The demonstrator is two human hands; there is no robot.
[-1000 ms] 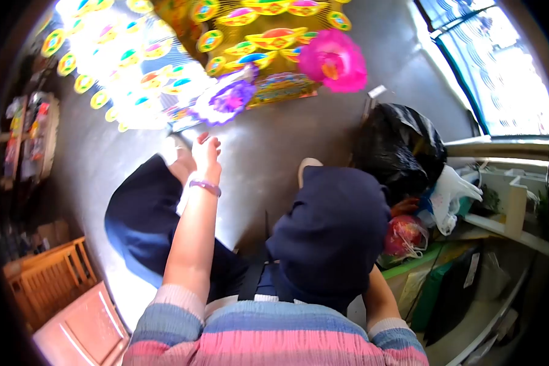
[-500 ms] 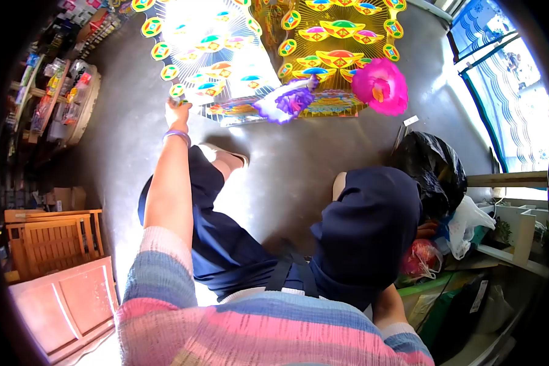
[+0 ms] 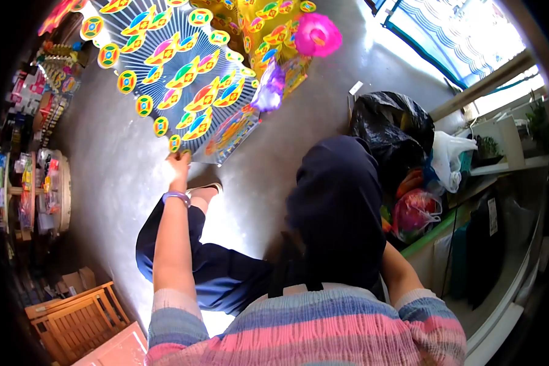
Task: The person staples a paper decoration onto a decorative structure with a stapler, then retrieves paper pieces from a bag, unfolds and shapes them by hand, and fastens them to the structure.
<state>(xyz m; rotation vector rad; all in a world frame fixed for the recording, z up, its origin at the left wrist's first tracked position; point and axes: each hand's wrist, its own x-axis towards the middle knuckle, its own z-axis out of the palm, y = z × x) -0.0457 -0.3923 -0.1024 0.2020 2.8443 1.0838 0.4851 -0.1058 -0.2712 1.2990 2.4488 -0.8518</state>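
My left hand [image 3: 179,163] pinches the lower corner of a silver foil paper decoration [image 3: 183,73] printed with colourful gold ingots and edged with round coin shapes. A gold foil panel [image 3: 263,27] with the same ingots joins it on the right. Along the lower part sit a purple-white flower [image 3: 270,88] and a bright pink flower [image 3: 318,35]. A lilac bangle [image 3: 176,198] is on my left wrist. My right forearm [image 3: 401,268] passes behind my raised knee, which hides that hand; whether it touches anything cannot be seen.
A black plastic bag [image 3: 391,131], a white bag [image 3: 451,160] and a red bundle in clear plastic [image 3: 416,213] lie right of my knee. Shelves of small goods [image 3: 49,195] line the left. A folded wooden chair [image 3: 82,323] stands lower left. Smooth grey floor [image 3: 113,177] lies between.
My view has turned to the right. The foil decoration now appears lower and tilted, its silver face less glaring. My left hand keeps its hold on the corner.
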